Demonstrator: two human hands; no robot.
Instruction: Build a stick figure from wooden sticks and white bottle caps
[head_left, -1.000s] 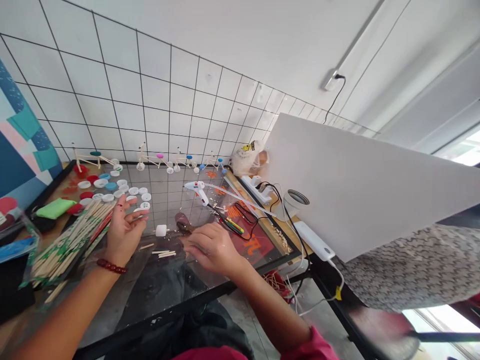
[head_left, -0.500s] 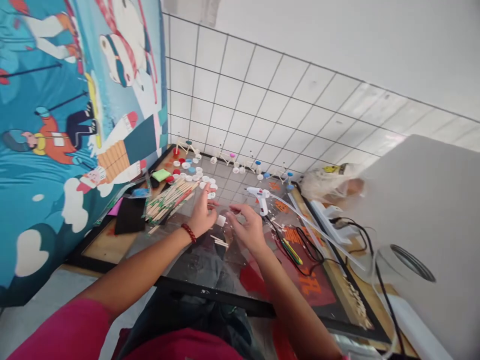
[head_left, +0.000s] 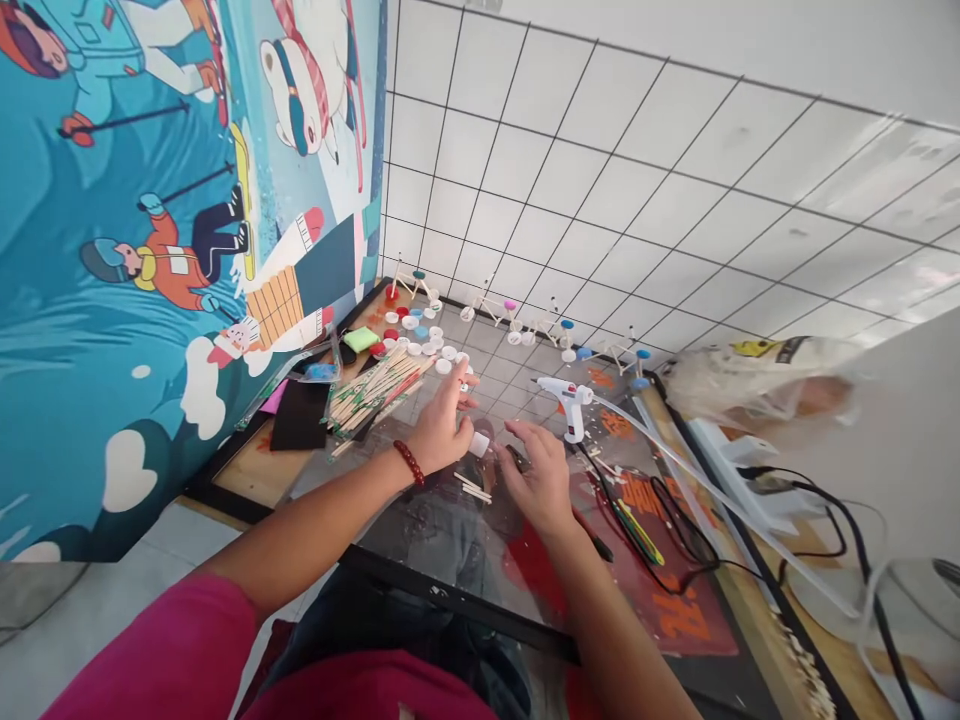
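My left hand [head_left: 442,425], with a red bead bracelet on the wrist, hovers over the glass tabletop [head_left: 420,520] with its fingers stretched toward the bottle caps [head_left: 420,335]. Just to its right sits a small white cap [head_left: 479,444]. My right hand [head_left: 538,478] lies low over the glass, fingers spread and loosely curled, holding nothing that I can see. Short wooden sticks [head_left: 472,489] lie between the two hands. A bundle of bamboo sticks [head_left: 373,390] lies left of my left hand.
A white glue gun [head_left: 568,400] stands right of my hands, its black cord [head_left: 675,540] trailing to a power strip [head_left: 731,462]. Small stick-and-cap bicycles [head_left: 517,320] line the tiled wall. A plastic bag [head_left: 750,380] lies at the right, and black foam [head_left: 300,415] and a green sponge [head_left: 361,339] at the left.
The view has swung left, so the painted wall now fills the left side. Both hands have stayed over the glass near the small white cap, my right hand spreading its fingers.
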